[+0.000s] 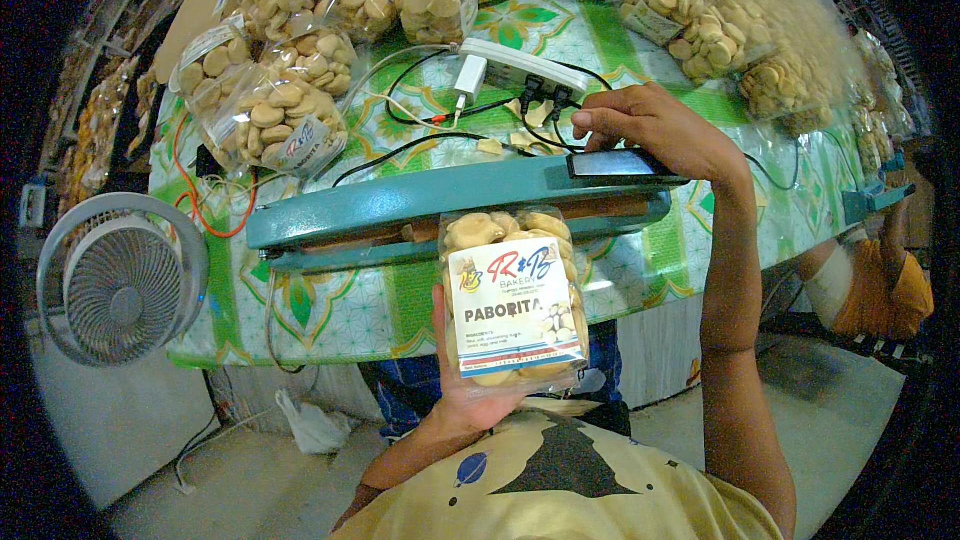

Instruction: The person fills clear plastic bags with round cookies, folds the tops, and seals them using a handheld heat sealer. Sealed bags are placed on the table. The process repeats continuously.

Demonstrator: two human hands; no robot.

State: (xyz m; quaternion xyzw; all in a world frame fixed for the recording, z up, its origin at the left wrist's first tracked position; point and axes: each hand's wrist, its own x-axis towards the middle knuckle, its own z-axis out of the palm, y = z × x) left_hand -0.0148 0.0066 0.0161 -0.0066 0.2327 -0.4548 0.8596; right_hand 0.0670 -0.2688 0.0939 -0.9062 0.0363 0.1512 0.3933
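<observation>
My left hand point(466, 390) holds a clear plastic bag of round, flat cookies point(520, 300) from below, its fingers wrapped around the bag's left side and base. A white printed label covers most of the bag's front. The bag's upper end meets a long teal bag sealer point(400, 205) on the table, at the gap between its upper arm and base; how far the end reaches in is hidden. My right hand point(655, 125) is curled over the right end of the sealer's arm, by a shiny black plate point(620, 163). Some of its fingers are out of sight.
Filled cookie bags point(280, 120) stand along the table's left and far side, with more bags point(715, 35) at far right. A white power strip point(525, 68) with plugs and cables lies behind the sealer. At left is a round fan point(125, 280). Another person point(875, 280) is at far right.
</observation>
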